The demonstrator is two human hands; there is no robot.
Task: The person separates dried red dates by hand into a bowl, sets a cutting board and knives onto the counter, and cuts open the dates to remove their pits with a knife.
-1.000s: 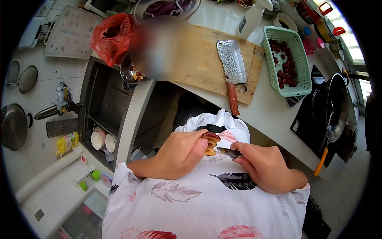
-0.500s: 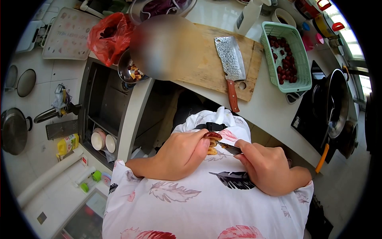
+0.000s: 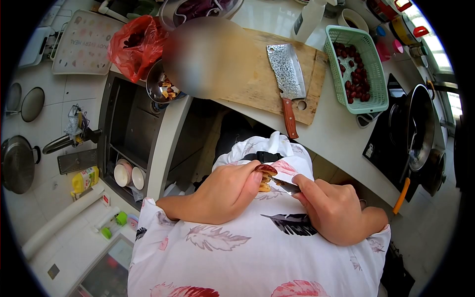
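Note:
My left hand [image 3: 225, 195] pinches a split-open red date [image 3: 266, 170] between thumb and fingers, dark skin up and yellowish flesh showing. In my right hand [image 3: 331, 210] is a small knife [image 3: 288, 186], its handle hidden by the fingers. The blade points left and its tip touches the flesh of the date. Both hands are in front of my feather-print clothing. Beyond them, a cleaver [image 3: 287, 69] with a wooden handle lies on the wooden cutting board [image 3: 252, 69]. Whole red dates lie in a green basket [image 3: 374, 105] at right.
A metal bowl [image 3: 154, 81] with cut pieces stands at the counter's left, beside a red plastic bag [image 3: 141, 57]. The cleaver's handle juts over the counter edge. A wok [image 3: 420, 153] sits on the stove at right. A sink [image 3: 131, 119] is at left. One area near the board is blurred.
Almost nothing differs. The knife blade has tilted slightly and looks brighter; both hands keep nearly the same place and grip.

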